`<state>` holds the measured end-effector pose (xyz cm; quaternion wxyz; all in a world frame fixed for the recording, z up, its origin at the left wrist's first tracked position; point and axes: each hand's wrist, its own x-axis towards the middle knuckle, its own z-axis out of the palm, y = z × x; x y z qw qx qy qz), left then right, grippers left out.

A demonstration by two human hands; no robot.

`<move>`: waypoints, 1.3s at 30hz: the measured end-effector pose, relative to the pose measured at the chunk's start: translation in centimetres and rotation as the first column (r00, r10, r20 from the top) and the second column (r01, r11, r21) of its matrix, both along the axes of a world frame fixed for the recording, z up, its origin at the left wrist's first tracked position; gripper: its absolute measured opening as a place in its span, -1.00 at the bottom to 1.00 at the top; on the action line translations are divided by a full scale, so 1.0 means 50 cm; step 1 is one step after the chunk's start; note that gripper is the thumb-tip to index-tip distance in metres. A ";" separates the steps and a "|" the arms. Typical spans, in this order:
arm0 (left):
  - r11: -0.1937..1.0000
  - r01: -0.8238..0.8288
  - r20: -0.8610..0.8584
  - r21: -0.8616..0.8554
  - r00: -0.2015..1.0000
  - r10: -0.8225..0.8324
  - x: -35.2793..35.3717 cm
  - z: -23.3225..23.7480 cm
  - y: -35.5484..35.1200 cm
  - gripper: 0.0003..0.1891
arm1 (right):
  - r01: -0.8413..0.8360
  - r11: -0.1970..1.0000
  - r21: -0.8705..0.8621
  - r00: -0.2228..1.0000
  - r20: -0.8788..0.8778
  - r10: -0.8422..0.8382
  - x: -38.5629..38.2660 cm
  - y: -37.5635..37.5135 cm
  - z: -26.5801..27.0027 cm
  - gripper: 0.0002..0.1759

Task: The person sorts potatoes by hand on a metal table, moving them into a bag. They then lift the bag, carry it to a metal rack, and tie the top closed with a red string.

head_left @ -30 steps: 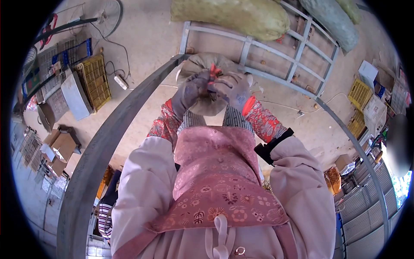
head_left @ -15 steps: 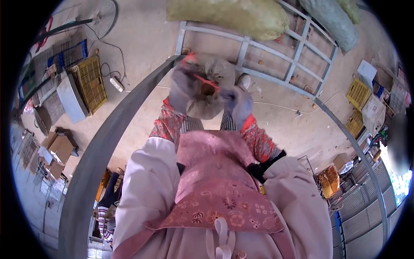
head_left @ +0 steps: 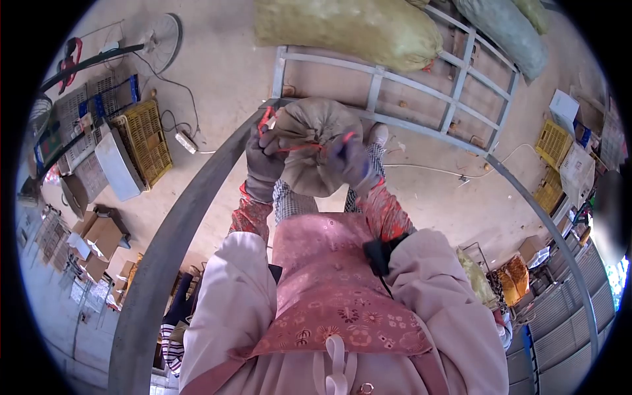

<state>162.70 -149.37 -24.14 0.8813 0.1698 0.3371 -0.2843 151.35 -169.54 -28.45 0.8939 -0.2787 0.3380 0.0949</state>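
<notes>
A brown sack (head_left: 316, 117) stands in front of my legs, its gathered neck ringed by a red cord (head_left: 299, 148). At the sack's left side my gloved left hand (head_left: 264, 155) has its fingers closed on the cord, and a red loop sticks up above them. My right hand (head_left: 351, 160), also gloved and somewhat blurred, is closed at the sack's right side with a bit of red cord at its fingertips. Between the hands the cord runs across the gathered cloth.
A metal cart frame (head_left: 375, 72) lies beyond the sack, with a long full green sack (head_left: 349, 29) on it. Curved metal bars (head_left: 191, 197) pass on both sides of me. Yellow crates (head_left: 148, 141), a power strip (head_left: 186, 142) and a fan (head_left: 160, 43) are at the left.
The sack's gathered top has come into fuller view between my hands. My hands have moved slightly down and apart, and the cord now lies across the sack's neck.
</notes>
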 end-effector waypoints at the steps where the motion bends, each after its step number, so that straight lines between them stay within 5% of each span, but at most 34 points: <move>1: 0.982 0.082 0.055 -0.172 0.996 -0.073 -0.002 0.010 0.002 -0.65 | -0.055 0.988 0.148 0.997 0.059 0.047 -0.011 0.015 0.034 -0.80; 2: 0.987 0.162 0.072 0.021 0.984 -0.163 -0.017 0.067 -0.029 -0.62 | -0.125 0.951 0.283 0.989 0.116 0.095 -0.020 0.030 0.069 -0.78; 3: 0.881 0.308 0.215 0.358 0.892 -0.399 -0.029 0.125 -0.061 -0.64 | -0.189 0.975 0.121 0.982 0.048 0.184 -0.034 0.041 0.115 -0.69; 5: 0.424 0.177 0.295 0.888 0.488 -0.821 -0.051 0.240 -0.107 -0.67 | -0.374 0.907 -0.195 0.927 -0.116 0.357 -0.014 0.042 0.240 -0.59; 6: 0.372 0.149 0.285 0.916 0.410 -0.866 -0.057 0.259 -0.108 -0.68 | -0.484 0.807 -0.340 0.875 -0.211 0.436 0.010 0.036 0.303 -0.58; 8: 0.397 0.188 0.312 0.898 0.365 -0.877 -0.061 0.214 -0.075 -0.73 | -0.421 0.847 -0.324 0.907 -0.128 0.401 -0.076 0.045 0.246 -0.58; 10: 0.379 0.251 0.278 0.891 0.359 -0.891 -0.049 0.186 -0.059 -0.80 | -0.440 0.893 -0.094 0.853 -0.354 0.383 -0.034 0.006 0.331 -0.56; 12: 0.368 0.274 0.264 0.888 0.352 -0.898 -0.031 0.154 -0.040 -0.84 | -0.257 0.958 -0.128 0.928 -0.311 0.208 -0.135 0.025 0.238 -0.53; 14: 0.244 -0.018 0.239 0.970 -0.150 -0.959 -0.016 0.085 -0.011 -0.88 | -0.399 0.891 -0.215 0.879 -0.367 0.305 -0.126 0.004 0.235 -0.51; 16: 0.125 0.083 0.139 0.989 -0.182 -0.974 0.001 -0.006 0.028 -0.93 | -0.355 0.919 -0.171 0.883 -0.385 0.269 -0.165 0.014 0.155 -0.51; 17: 0.047 0.140 0.045 0.989 0.019 -0.999 -0.011 -0.050 0.031 -0.85 | -0.335 0.932 -0.141 0.873 -0.418 0.251 -0.198 0.022 0.106 -0.48; 18: 0.054 0.131 0.052 0.990 0.017 -0.999 -0.003 -0.058 0.019 -0.85 | -0.316 0.941 -0.123 0.868 -0.438 0.235 -0.180 0.013 0.089 -0.46; 20: 0.204 -0.192 0.166 0.960 -0.200 -0.966 0.011 -0.064 -0.003 -0.84 | -0.354 0.924 -0.147 0.849 -0.465 0.251 -0.152 -0.013 0.076 -0.42; 22: 0.147 -0.272 0.077 0.951 -0.252 -0.965 0.026 0.005 -0.013 -0.79 | -0.393 0.884 -0.253 0.905 -0.276 0.324 -0.122 -0.044 0.084 -0.37; 24: -0.015 0.161 0.009 0.987 -0.148 -0.989 0.043 0.088 -0.051 -0.73 | -0.340 0.919 -0.199 0.940 -0.085 0.330 -0.091 -0.057 0.109 -0.51; 25: 0.006 0.205 0.042 0.979 -0.171 -0.984 0.039 0.109 -0.061 -0.61 | -0.346 0.913 -0.214 0.938 -0.058 0.342 -0.040 -0.049 0.162 -0.49; 26: 0.006 0.198 0.041 0.980 -0.171 -0.985 0.017 0.099 -0.058 -0.61 | -0.418 0.792 -0.446 0.872 0.046 0.487 -0.012 -0.041 0.176 -0.62; 28: 0.069 0.157 0.130 0.985 -0.417 -0.900 -0.055 0.032 -0.033 -0.44 | -0.275 0.419 -0.866 0.713 0.109 0.692 0.045 -0.027 0.204 -0.80; 29: 0.076 0.146 0.131 0.986 -0.418 -0.899 -0.091 0.004 -0.019 -0.44 | -0.282 0.394 -0.875 0.714 0.083 0.695 0.052 -0.015 0.193 -0.73; 31: -0.037 0.352 -0.023 0.935 -0.043 -0.999 -0.138 -0.018 -0.012 -0.65 | -0.286 0.362 -0.887 0.711 0.056 0.701 0.056 -0.011 0.172 -0.60; 32: -0.028 0.341 -0.016 0.940 -0.038 -0.999 -0.137 -0.012 -0.013 -0.65 | -0.295 0.602 -0.742 0.811 0.138 0.568 0.058 -0.016 0.156 -0.49; 34: 0.213 0.646 -0.012 0.733 0.326 -0.945 -0.085 0.083 -0.046 -0.72 | -0.253 0.792 -0.556 0.891 0.184 0.414 0.059 -0.026 0.119 -0.37; 35: 0.196 0.596 0.029 0.779 0.277 -0.960 -0.075 0.099 -0.044 -0.67 | -0.539 0.780 -0.318 0.785 0.145 0.602 0.053 -0.025 0.098 -0.31; 38: 0.222 0.480 0.132 0.849 0.215 -0.968 -0.048 0.120 -0.015 -0.67 | -0.592 0.805 0.034 0.747 0.399 0.532 0.054 0.007 0.055 -0.25; 39: 0.222 0.432 0.151 0.874 0.193 -0.970 -0.039 0.123 -0.009 -0.67 | -0.631 0.775 -0.048 0.683 0.439 0.583 0.058 0.005 0.042 -0.24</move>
